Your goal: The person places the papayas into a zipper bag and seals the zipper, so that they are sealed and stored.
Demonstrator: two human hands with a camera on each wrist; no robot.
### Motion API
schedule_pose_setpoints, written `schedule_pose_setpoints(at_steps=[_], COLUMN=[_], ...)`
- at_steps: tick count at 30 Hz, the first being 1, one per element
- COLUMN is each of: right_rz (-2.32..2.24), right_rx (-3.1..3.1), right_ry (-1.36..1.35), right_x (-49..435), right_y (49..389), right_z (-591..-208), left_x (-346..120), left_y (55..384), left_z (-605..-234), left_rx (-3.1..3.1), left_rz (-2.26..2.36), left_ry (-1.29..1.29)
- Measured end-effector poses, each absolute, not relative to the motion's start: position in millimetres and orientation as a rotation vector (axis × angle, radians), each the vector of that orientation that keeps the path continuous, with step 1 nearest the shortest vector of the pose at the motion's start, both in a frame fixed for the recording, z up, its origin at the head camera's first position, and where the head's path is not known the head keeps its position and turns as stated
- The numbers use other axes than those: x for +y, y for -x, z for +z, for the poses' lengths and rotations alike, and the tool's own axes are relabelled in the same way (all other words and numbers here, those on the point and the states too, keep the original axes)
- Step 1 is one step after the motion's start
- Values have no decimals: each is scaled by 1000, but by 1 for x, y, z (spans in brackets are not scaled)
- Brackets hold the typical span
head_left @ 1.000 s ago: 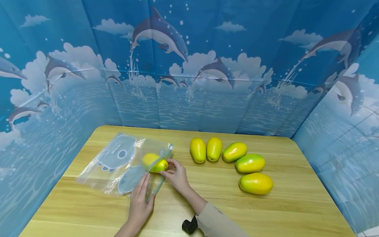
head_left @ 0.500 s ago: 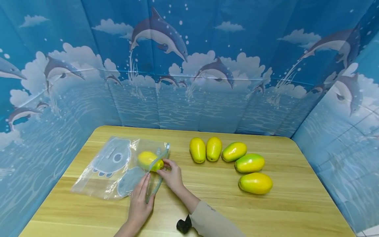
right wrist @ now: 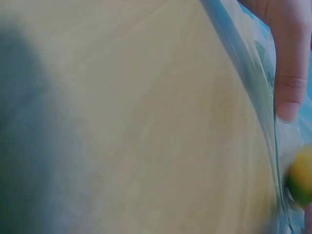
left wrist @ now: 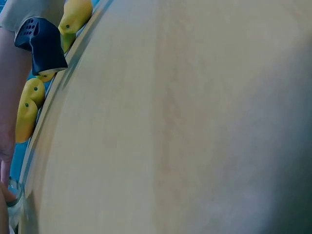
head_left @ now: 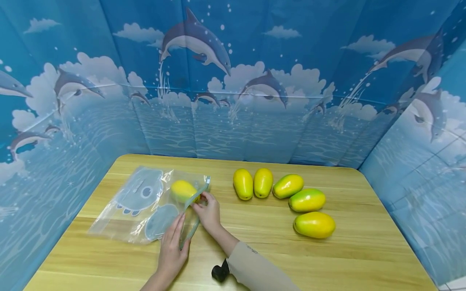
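Yellow, shading to green, the fruit (head_left: 183,190) nearest the hands lies inside the clear plastic bag (head_left: 127,226), just within its mouth, and I find it right at the fingertips of the right hand (head_left: 208,212). Those fingers and the thumb are bent about its near end, grasping it, though the bag's sealing strip (head_left: 198,192) hides part of the contact from me. My left hand (head_left: 172,244) has its fingers straight, resting against the near side of the mouth with the thumb apart from them; it is not clenched. The bag lies flat on the left of the table, printed with pale blue shapes.

Five more fruits (head_left: 307,200) sit in a curve to the right of the bag, two upright side by side, three angled.

The table (head_left: 273,258) is light wood grain with rounded far corners. A beige sleeve (head_left: 256,264) covers the right forearm, with a black device (head_left: 219,273) beside its cuff. Behind stands a blue curtain (head_left: 225,133) of leaping dolphins, clouds and water, wrapping round both sides. My wrist views show mostly tabletop.
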State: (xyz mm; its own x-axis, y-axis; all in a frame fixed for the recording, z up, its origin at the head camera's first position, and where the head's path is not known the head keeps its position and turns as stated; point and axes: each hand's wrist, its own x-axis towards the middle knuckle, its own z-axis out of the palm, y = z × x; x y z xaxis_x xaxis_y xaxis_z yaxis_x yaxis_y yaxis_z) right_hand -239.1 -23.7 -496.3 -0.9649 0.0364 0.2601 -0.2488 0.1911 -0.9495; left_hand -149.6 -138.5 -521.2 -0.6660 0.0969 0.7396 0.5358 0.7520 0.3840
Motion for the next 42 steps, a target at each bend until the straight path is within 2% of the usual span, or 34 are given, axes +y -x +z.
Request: schedule_pose_setpoints(at_steps=[13, 20, 29, 42], right_rz=[1812, 1962, 2106, 1812], right_rx=[-2235, -2228, -2053, -2080], right_ry=[-135, -36, 34, -64], right_x=[-17, 3, 69, 189], right_y=[234, 223, 218, 203], right_z=[-495, -481, -448, -425], left_x=[-138, -139, -138, -140], left_y=[149, 149, 149, 149], left_z=[-522, -522, -522, -524], left_rx=[-2227, -2223, -2205, -2210], left_rz=[-785, -787, -771, -778], left_ry=[484, 488, 483, 481])
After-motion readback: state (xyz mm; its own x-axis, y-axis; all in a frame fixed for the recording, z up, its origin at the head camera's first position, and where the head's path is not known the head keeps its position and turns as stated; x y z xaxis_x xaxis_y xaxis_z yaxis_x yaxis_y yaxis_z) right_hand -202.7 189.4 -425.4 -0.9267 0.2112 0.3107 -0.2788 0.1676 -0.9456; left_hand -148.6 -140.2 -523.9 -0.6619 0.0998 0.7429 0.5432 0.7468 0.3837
